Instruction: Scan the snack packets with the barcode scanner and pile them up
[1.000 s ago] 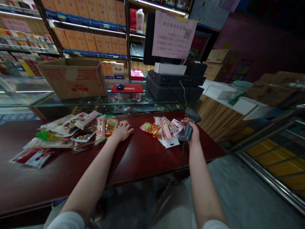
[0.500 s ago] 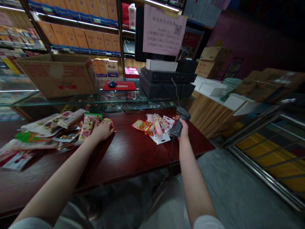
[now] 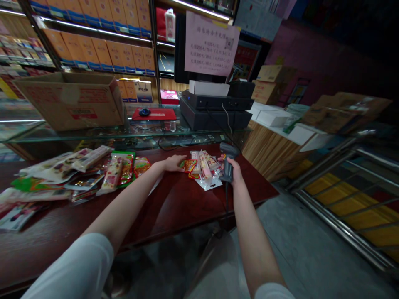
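My left hand (image 3: 174, 163) reaches across the dark red table, its fingers closed on the left end of a small red and yellow snack packet (image 3: 189, 165). That packet lies against a small pile of wrapped snack bars (image 3: 205, 165) and white-edged packets. Gripped upright in my right hand (image 3: 236, 171) is a grey handheld barcode scanner (image 3: 228, 168), just right of the pile, its cable hanging down. Left of my left forearm lies a larger heap of snacks, with a wrapped bar (image 3: 112, 172) and a red packet (image 3: 141, 165) at its right end.
Behind the table (image 3: 174, 207) runs a glass counter (image 3: 140, 133) bearing an open cardboard box (image 3: 71, 101), a mouse (image 3: 144, 112) on a red mat, and a black cash drawer (image 3: 215, 116) under a monitor. A metal railing (image 3: 336, 211) stands at right.
My left hand has moved right, from the red packet at the left heap to the one by the small pile. The scanner in my right hand has turned more upright.
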Demonstrator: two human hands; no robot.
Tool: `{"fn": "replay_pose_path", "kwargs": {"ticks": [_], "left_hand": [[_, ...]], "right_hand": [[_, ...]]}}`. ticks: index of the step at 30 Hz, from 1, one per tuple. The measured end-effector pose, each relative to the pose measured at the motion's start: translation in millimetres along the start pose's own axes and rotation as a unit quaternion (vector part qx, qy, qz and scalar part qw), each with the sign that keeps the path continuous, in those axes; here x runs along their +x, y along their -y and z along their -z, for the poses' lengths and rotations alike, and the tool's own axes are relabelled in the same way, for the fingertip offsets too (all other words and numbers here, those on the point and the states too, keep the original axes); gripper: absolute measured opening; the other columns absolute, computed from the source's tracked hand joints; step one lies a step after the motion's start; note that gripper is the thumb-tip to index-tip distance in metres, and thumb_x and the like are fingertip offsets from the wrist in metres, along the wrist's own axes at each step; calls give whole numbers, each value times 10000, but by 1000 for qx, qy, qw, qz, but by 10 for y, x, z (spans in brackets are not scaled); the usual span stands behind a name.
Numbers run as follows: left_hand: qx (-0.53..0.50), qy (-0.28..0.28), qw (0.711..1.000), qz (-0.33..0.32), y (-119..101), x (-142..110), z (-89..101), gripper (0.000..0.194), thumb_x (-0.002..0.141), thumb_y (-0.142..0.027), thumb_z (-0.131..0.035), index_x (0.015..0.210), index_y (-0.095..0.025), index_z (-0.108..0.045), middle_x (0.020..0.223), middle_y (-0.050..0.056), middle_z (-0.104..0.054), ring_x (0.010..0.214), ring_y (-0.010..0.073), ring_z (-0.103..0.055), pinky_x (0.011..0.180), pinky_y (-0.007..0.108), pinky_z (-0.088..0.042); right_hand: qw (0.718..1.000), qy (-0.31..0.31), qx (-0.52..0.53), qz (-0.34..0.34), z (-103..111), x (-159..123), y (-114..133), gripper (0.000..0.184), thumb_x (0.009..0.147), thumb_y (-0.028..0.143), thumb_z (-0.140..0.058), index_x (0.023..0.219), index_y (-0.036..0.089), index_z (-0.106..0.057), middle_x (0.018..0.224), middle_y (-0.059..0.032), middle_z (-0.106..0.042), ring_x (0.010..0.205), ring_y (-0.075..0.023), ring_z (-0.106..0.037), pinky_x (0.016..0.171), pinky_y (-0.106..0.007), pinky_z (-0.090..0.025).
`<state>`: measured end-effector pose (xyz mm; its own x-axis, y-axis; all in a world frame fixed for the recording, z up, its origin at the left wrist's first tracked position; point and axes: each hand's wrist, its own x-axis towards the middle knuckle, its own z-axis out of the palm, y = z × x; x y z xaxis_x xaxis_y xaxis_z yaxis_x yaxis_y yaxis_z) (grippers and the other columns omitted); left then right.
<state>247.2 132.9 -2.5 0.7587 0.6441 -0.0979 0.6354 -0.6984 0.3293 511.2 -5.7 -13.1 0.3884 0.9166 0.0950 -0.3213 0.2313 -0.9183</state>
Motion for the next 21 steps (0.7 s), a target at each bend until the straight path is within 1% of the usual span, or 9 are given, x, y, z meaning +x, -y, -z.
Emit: {"fn": "replay_pose_path", "kwargs": {"ticks": [3,5,7,10,12,14,17,18,21], "left_hand": [[82,-23,992,91,42,-56,55,807,647,-540,-729,1342,-186,-522,1394,209,-516,1303,422,-444,1016,548,-379],[88,-76,986,122,102,-170,95,759,654,-554,-729,1281,-169,-539,1314,209,-565,1214,390,-532,968,484,-429],[42,-147,977,148,188,-331,150,688,698,-528,-705,1253,-165,-520,1242,187,-610,1114,339,-607,906,411,-468],[-75,-220,955,185,351,-618,270,525,755,-470,-655,1170,-178,-521,1083,126,-677,974,288,-661,825,373,-496],[-148,-262,938,173,461,-814,359,400,766,-396,-627,1089,-182,-529,1019,92,-688,933,257,-664,825,362,-499],[-210,-305,918,141,548,-1003,428,338,748,-344,-611,1032,-185,-520,1001,73,-687,924,236,-661,834,360,-504],[-299,-347,881,115,604,-1247,447,371,711,-369,-628,1009,-198,-486,986,50,-686,884,220,-665,790,357,-524],[-320,-358,870,117,607,-1312,427,389,702,-385,-637,1005,-203,-475,975,44,-686,870,217,-667,773,353,-529],[-349,-387,843,134,612,-1441,314,411,685,-401,-653,991,-207,-458,943,36,-684,860,216,-671,765,351,-530]], "right_hand": [[1000,1,-5,-2,10,8,-13,380,634,420,-674,914,163,-675,808,-33,-756,429,-90,-532,363,-207,-390],[1000,-3,-10,3,9,6,-22,388,635,424,-678,920,161,-674,805,-33,-754,430,-91,-530,368,-207,-393],[1000,-15,-16,19,-7,-13,-12,399,631,419,-691,929,154,-673,801,-34,-752,430,-88,-523,374,-206,-394],[997,-29,-35,68,-90,-90,59,390,646,405,-704,942,154,-673,787,-30,-746,422,-86,-496,370,-212,-382],[993,-20,-58,104,-207,-177,127,350,680,387,-707,951,168,-674,762,-21,-736,426,-95,-496,372,-220,-380],[990,8,-80,118,-392,-287,176,287,717,365,-710,941,189,-680,677,-5,-704,433,-112,-510,382,-231,-389],[990,82,-90,76,-799,-465,148,202,742,355,-715,881,212,-685,537,17,-621,418,-130,-519,385,-245,-400],[988,113,-87,55,-955,-515,106,200,735,352,-720,877,215,-684,542,17,-623,412,-129,-519,383,-247,-402],[980,191,-53,7,-1392,-605,-84,235,734,361,-699,931,236,-672,754,-3,-712,448,-123,-552,417,-262,-446]]}}
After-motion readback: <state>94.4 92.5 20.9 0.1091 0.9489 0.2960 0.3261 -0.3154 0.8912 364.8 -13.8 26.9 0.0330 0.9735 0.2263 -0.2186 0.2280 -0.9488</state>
